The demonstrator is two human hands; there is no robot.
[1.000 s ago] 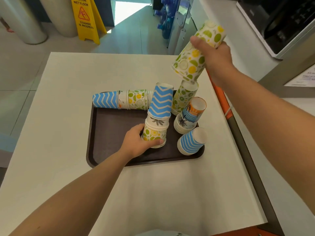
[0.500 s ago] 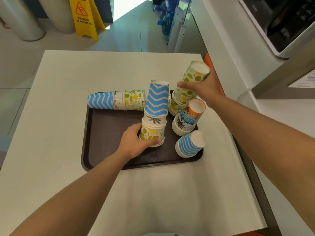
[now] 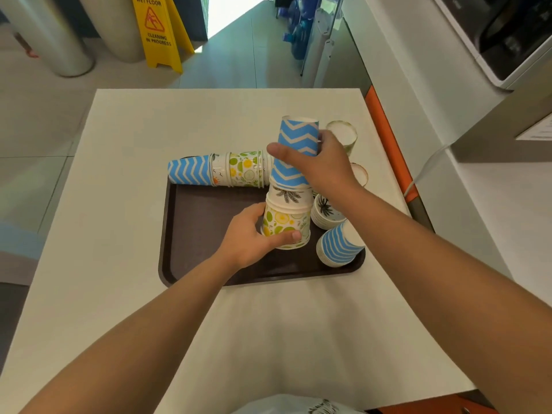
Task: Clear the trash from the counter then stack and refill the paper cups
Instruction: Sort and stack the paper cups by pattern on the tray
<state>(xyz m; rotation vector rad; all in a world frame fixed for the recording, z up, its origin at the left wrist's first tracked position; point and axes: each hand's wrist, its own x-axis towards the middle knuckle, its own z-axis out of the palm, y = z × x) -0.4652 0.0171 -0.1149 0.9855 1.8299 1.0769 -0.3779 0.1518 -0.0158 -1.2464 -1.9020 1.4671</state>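
a: how far along is the cup job?

b: midway, i'd say. on the brown tray (image 3: 191,234) one upright stack (image 3: 288,210) is in hand: the left hand (image 3: 249,234) has its fingers curled round the lemon-print cup at the bottom, and the right hand (image 3: 322,167) has thumb and fingers wrapped round the blue zigzag cup (image 3: 295,144) on top, upside down like the rest.

a: and the others?

b: a lying row of cups (image 3: 221,170) rests across the tray's far edge, a palm-print pile (image 3: 327,212) and a blue-striped pile (image 3: 339,245) sit tilted at the right, and another stack (image 3: 343,135) stands just beyond the right hand. so several small piles are left to merge, to my eye.

a: trash?

b: none visible on the tabletop (image 3: 125,204). no refill spot is in view either, so that part looks undone.

a: any writing?

b: the yellow floor sign (image 3: 158,28) at far left reads "wet floor" and "cleaning in progress". the cups carry patterns only; the notice (image 3: 537,131) at the right is unreadable.
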